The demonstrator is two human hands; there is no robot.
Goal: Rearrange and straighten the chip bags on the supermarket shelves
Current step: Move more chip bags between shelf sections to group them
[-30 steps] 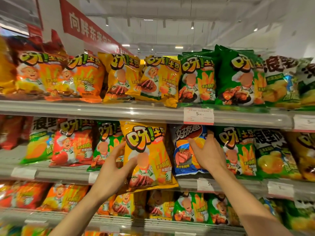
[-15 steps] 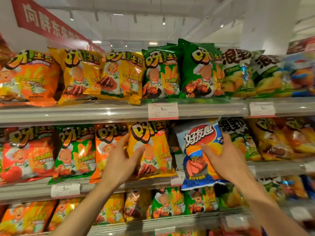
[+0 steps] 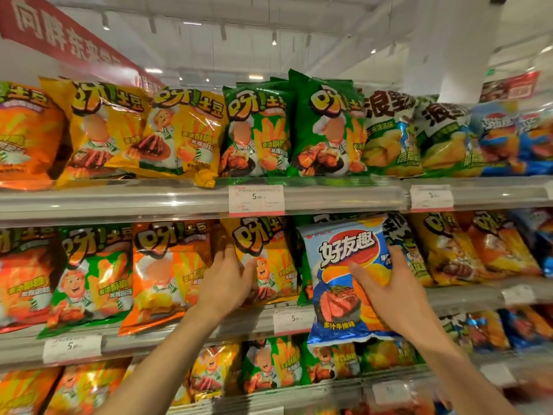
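My right hand [image 3: 389,292] grips a blue chip bag [image 3: 344,265] and holds it out in front of the middle shelf [image 3: 167,330], its bottom hanging below the shelf edge. My left hand [image 3: 227,280] presses on a yellow chip bag [image 3: 269,250] that stands on the middle shelf, fingers wrapped over its left side. To the left of it stand an orange bag [image 3: 167,271] and a green bag [image 3: 92,274]. Behind the blue bag, green and black-and-white bags are partly hidden.
The top shelf [image 3: 119,199] carries orange, yellow, green and blue bags in a row. The bottom shelf [image 3: 299,393] holds more bags. Price tags [image 3: 256,199] hang on the shelf rails. A red banner [image 3: 59,37] hangs at the upper left.
My right hand has pulled the blue bag out of the shelf and toward me. My left hand pushed the yellow bag back onto the middle shelf. The view has swung to the right.
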